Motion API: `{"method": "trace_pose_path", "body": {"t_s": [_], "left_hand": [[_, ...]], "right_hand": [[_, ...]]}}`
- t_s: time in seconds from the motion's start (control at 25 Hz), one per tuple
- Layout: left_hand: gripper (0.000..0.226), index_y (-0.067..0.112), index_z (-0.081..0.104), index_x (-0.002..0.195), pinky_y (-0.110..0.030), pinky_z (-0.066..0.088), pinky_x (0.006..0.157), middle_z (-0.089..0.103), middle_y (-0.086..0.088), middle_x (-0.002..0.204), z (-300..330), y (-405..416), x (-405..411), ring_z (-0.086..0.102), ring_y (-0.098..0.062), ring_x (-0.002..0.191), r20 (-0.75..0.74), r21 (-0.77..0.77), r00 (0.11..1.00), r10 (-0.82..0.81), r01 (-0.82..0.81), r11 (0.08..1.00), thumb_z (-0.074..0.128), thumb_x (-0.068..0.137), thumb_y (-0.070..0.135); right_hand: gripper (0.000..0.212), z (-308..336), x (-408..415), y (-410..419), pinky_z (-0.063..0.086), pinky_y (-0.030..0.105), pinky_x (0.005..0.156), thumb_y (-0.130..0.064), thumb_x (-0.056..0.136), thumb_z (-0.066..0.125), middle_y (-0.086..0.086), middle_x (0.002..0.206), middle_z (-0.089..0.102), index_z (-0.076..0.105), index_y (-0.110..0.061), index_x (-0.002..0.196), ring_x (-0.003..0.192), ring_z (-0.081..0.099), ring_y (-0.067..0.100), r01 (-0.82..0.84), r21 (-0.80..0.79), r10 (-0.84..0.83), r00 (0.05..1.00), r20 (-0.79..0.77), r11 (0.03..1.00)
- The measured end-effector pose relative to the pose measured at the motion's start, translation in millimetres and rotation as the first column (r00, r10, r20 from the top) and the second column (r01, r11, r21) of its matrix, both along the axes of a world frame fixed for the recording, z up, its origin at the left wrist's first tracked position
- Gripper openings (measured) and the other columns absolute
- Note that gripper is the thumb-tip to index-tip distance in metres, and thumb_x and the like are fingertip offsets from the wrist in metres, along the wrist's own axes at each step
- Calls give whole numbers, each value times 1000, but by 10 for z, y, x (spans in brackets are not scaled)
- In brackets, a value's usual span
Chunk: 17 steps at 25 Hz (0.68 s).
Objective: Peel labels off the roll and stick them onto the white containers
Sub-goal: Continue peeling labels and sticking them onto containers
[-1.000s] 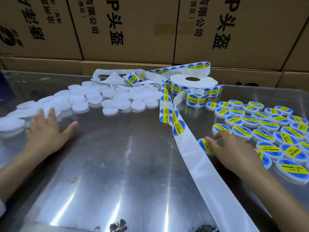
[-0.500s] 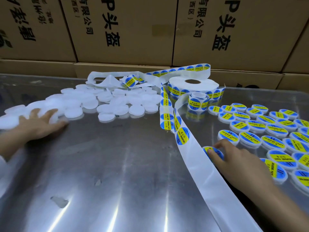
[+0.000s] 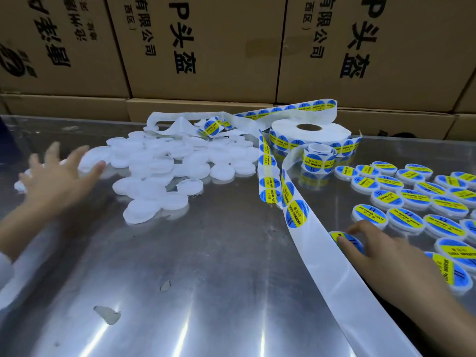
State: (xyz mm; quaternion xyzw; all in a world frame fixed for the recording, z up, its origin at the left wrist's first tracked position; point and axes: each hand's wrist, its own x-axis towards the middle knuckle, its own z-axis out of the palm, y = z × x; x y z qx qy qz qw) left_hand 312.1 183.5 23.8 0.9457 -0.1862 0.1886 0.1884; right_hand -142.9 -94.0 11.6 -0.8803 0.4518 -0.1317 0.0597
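Currently the left hand (image 3: 55, 181), fingers spread, touches light, rigid white containers (image 3: 164, 171) near the table's (image 3: 206, 292) far-left edge; grip rims. Right hand (image 3: 381, 256) fingertips press a labelled container (image 3: 346, 242) beside the limp label strip (image 3: 296, 210).

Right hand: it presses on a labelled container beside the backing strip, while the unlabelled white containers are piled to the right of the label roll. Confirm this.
Not quite. The right hand does press on a labelled container beside the backing strip, but the head view shows the unlabelled white containers piled to the left of the label roll, not the right.
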Motion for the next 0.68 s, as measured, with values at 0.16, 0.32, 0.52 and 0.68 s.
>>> {"method": "trace_pose_path", "body": {"t_s": [0.16,0.32,0.52,0.68], "left_hand": [[90,40,21,147,-61,13,113,12,-12,157,-241,288,545,12,-42,141,-362,78,928,89,-65,995,21,71,89],[101,33,38,141,-50,13,116,25,-8,154,-149,-164,88,16,-28,143,-363,-14,909,-204,214,977,20,58,88],[90,41,60,120,-43,27,111,47,2,141,-12,-521,-646,41,-20,128,-382,-138,802,-459,442,886,13,63,93],[84,36,73,77,-43,41,86,66,-7,107,225,-749,-642,56,-30,96,-176,-199,889,-422,388,900,6,73,88]], "right_hand": [[38,3,13,22,39,32,66,-69,84,26,-7,96,64,42,-41,103,99,61,25,0,-10,0,1000,9,1000],[37,26,36,38,40,32,67,-70,84,27,-8,92,62,43,-42,102,97,61,24,-1,7,1,1000,31,1000],[34,31,27,51,40,32,66,-70,84,27,-11,88,63,42,-44,100,96,61,23,-7,17,6,999,50,1000],[36,26,48,66,39,32,65,-71,84,27,-12,85,62,42,-43,101,94,61,22,0,-2,0,999,53,1000]]}}
